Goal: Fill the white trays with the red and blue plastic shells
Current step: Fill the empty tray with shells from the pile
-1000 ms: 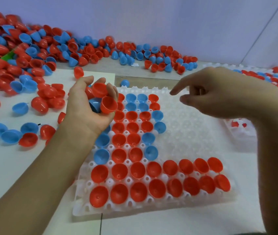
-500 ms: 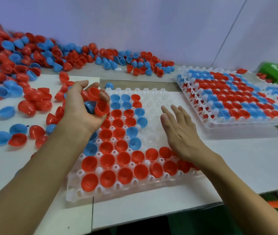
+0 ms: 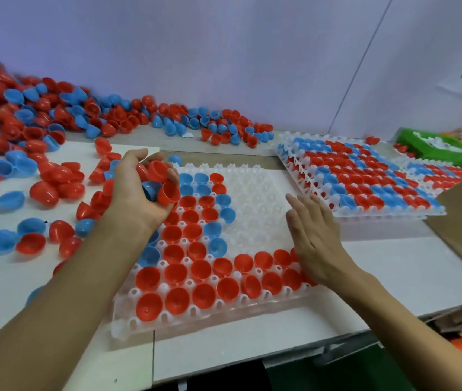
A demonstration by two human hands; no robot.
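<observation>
Fingers of left hand (image 3: 139,190) curl round shells (image 3: 165,183); right hand (image 3: 315,238) lies flat on tray (image 3: 255,190).

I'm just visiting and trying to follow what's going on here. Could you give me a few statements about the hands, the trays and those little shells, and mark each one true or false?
1. The left hand holds a clutch of red and blue shells. True.
2. The right hand grips a blue shell. False: its fingers are straight and it holds nothing, lying flat at the near tray.
3. The near tray is completely filled. False: its far right part shows bare white pockets.
4. A stack of filled trays sits to the right of the near tray. True.
5. The loose shells are piled at the left and along the back wall. True.
</observation>
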